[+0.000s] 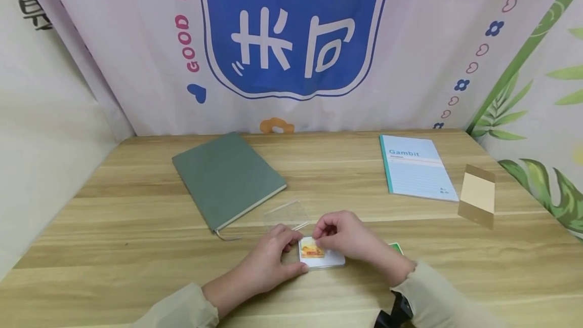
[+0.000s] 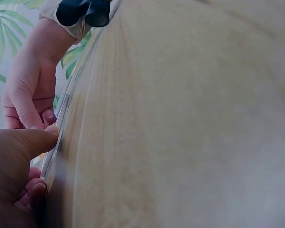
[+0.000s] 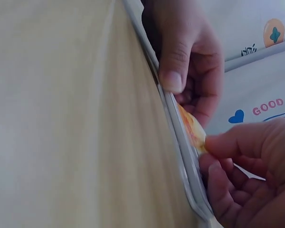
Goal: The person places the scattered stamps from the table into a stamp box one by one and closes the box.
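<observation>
Near the front middle of the table, a thin white rectangular stack (image 1: 334,260) lies flat; it looks like cards in a shallow clear tray. My left hand (image 1: 264,259) holds its left end, thumb at the near corner and forefinger at the far one. A small yellow-orange picture piece (image 1: 311,250) lies over the stack's left part. My right hand (image 1: 349,238) pinches its edge between thumb and forefinger, and the right wrist view shows that piece (image 3: 192,128) tilted up and slightly bent. Whether it is a card or a sticker I cannot tell.
A clear plastic lid (image 1: 286,216) lies just beyond my hands. The dark green notebook (image 1: 227,181) is at back left. Right of centre are a light blue notebook (image 1: 418,168) and a brown-and-beige paper sleeve (image 1: 476,194). Something green (image 1: 396,248) shows behind my right wrist.
</observation>
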Demonstrator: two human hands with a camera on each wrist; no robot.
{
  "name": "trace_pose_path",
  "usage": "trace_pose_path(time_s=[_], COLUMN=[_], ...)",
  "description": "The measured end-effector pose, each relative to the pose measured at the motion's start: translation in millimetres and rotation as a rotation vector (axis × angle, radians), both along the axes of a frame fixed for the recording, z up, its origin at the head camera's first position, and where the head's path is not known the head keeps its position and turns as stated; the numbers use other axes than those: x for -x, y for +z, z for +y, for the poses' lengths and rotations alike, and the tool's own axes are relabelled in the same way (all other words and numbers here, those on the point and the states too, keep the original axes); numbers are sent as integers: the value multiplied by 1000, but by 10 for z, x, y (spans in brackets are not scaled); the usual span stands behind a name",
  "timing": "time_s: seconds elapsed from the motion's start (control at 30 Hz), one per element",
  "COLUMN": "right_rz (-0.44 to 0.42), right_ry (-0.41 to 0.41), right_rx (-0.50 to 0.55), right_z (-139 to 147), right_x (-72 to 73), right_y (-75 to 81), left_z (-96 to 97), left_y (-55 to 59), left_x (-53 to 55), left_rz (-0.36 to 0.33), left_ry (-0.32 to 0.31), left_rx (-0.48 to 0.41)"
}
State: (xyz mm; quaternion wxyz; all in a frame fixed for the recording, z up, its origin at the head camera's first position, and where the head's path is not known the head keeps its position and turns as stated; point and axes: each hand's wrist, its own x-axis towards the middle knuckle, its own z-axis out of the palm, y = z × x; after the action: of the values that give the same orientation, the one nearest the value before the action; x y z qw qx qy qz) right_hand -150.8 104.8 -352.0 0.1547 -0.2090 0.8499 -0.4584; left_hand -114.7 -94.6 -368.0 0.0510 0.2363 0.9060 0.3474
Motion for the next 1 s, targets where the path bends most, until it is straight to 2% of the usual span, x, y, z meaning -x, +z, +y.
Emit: trace_pose_path(time_s=[0.27, 0.5, 1.0], right_rz=[111, 191, 142], right_ry=[-39, -19, -3], right_rx=[-43, -73, -119], right_z=[-81, -93, -73], right_x=[-54, -71, -46], right_y=[-36, -41, -27], left_z=[-2, -2, -10], left_y=[-2, -11, -23], left_x=[-4, -7, -3], left_rz=[16, 4, 9], left_ry=[5, 8, 1], left_rx=[-1, 0, -1])
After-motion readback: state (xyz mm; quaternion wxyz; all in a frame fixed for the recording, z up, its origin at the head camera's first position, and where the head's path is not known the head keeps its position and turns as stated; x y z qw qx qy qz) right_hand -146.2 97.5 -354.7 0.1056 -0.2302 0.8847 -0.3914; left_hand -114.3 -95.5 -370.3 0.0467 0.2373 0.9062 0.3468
